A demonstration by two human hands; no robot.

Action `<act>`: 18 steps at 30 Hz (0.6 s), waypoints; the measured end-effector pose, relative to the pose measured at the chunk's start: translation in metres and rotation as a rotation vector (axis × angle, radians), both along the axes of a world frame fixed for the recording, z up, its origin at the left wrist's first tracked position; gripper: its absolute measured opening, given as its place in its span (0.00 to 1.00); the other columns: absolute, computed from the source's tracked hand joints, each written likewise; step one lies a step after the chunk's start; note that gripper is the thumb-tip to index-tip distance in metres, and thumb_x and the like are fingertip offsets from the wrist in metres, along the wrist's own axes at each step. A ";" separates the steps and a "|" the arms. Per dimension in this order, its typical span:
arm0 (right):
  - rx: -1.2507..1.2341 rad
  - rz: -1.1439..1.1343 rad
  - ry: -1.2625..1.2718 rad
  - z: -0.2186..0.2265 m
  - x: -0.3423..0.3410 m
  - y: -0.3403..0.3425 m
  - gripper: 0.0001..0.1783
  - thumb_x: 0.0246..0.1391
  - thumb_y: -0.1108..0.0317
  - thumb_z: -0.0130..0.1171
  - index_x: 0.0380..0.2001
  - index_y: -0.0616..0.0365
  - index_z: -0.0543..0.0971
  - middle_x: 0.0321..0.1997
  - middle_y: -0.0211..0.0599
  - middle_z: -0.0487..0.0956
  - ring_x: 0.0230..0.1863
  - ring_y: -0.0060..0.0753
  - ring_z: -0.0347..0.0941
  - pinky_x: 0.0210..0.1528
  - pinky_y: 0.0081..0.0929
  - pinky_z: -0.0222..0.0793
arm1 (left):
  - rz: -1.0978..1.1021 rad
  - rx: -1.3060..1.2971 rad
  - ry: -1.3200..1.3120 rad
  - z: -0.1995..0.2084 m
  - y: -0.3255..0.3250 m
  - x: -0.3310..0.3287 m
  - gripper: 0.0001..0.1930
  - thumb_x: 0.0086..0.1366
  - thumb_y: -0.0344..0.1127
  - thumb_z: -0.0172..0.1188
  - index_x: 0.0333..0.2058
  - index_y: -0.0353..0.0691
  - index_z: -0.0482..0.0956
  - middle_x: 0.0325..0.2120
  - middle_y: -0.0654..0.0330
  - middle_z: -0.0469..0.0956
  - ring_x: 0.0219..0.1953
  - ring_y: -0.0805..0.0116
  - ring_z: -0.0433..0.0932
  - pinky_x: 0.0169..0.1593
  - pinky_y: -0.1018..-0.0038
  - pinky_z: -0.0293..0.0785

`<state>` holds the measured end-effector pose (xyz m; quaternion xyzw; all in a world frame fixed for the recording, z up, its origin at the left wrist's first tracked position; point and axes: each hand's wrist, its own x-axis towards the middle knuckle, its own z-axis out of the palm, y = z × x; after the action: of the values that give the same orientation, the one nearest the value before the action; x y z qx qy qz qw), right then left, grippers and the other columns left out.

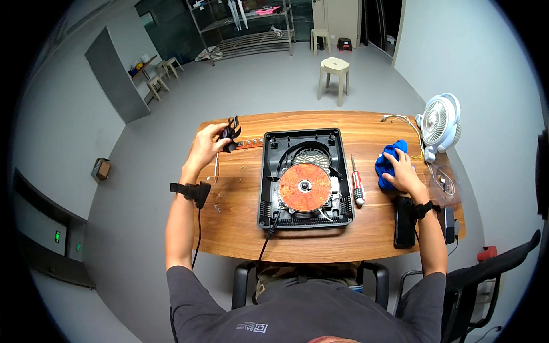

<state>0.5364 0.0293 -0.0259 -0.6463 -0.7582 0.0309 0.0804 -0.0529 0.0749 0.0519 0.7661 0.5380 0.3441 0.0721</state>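
My left hand [207, 144] is closed on a black fan blade [230, 135], held up over the left back part of the table. At the right, my right hand [404, 174] rests with its fingers on a crumpled blue cloth [386, 166], its fingertips pressing into the folds. Between my hands lies an opened induction cooker [306, 222], a black housing with a round copper-coloured coil [293, 187] inside. Behind the coil is a round vent grille [311, 156]. A screwdriver [358, 187] with a red and white handle lies beside the housing's right side.
An orange strip [249, 144] with small parts lies behind my left hand. A light blue fan [440, 124] stands at the table's right back corner, near a clear tray [447, 186] with a cable. A black case [404, 223] sits by my right wrist. Small screws are scattered at left.
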 end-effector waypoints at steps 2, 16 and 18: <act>-0.007 -0.016 -0.005 -0.013 0.004 0.005 0.41 0.50 0.59 0.73 0.67 0.39 0.68 0.74 0.53 0.56 0.71 0.65 0.57 0.62 0.66 0.67 | -0.001 0.064 0.014 0.011 0.000 -0.003 0.23 0.60 0.29 0.70 0.54 0.34 0.80 0.41 0.51 0.82 0.43 0.59 0.83 0.51 0.66 0.79; -0.027 0.011 -0.039 -0.040 0.018 0.021 0.45 0.43 0.65 0.75 0.66 0.40 0.68 0.73 0.54 0.56 0.66 0.73 0.59 0.63 0.60 0.69 | 0.113 -0.013 -0.187 -0.001 -0.006 -0.017 0.22 0.62 0.29 0.70 0.55 0.33 0.79 0.48 0.48 0.83 0.50 0.59 0.84 0.56 0.66 0.80; -0.032 0.015 -0.035 -0.037 0.016 0.019 0.44 0.43 0.67 0.75 0.65 0.42 0.69 0.72 0.55 0.56 0.65 0.74 0.60 0.63 0.60 0.69 | 0.115 -0.038 -0.176 -0.009 -0.009 -0.012 0.23 0.62 0.30 0.70 0.55 0.33 0.79 0.48 0.48 0.83 0.50 0.58 0.84 0.56 0.66 0.81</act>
<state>0.5528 0.0483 -0.0632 -0.6423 -0.7637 0.0324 0.0567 -0.0649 0.0655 0.0428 0.6991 0.5793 0.4034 0.1138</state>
